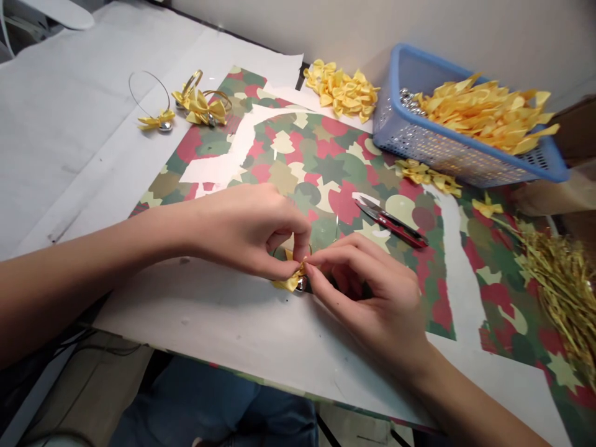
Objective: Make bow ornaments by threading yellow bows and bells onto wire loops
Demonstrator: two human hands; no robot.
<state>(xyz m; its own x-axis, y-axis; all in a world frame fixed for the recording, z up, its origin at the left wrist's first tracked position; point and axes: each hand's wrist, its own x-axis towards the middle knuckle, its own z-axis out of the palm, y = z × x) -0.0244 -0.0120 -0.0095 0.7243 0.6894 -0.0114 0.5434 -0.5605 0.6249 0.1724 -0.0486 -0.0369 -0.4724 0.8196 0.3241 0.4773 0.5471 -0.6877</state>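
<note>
Low over the table's front part, both my hands meet at a small yellow ribbon bow (287, 284) with a silver jingle bell (302, 284) below it. My left hand (251, 230) pinches the bow between thumb and forefinger. From the right, my right hand (372, 285) pinches at the same bow, its fingertips touching its right side beside the bell. A thin wire loop seems to curve up behind the bow, mostly hidden by my fingers. Red-handled thread snips (393, 223) lie on the patterned sheet just beyond my right hand.
A blue basket (465, 146) with yellow bows and silver bells stands back right. A pile of bows (342, 90) lies beside it. Gold wire ties (559, 292) lie at the right. Several bows with bells and wire loops (200, 108) sit back left. Camouflage-patterned paper (326, 155) covers the table.
</note>
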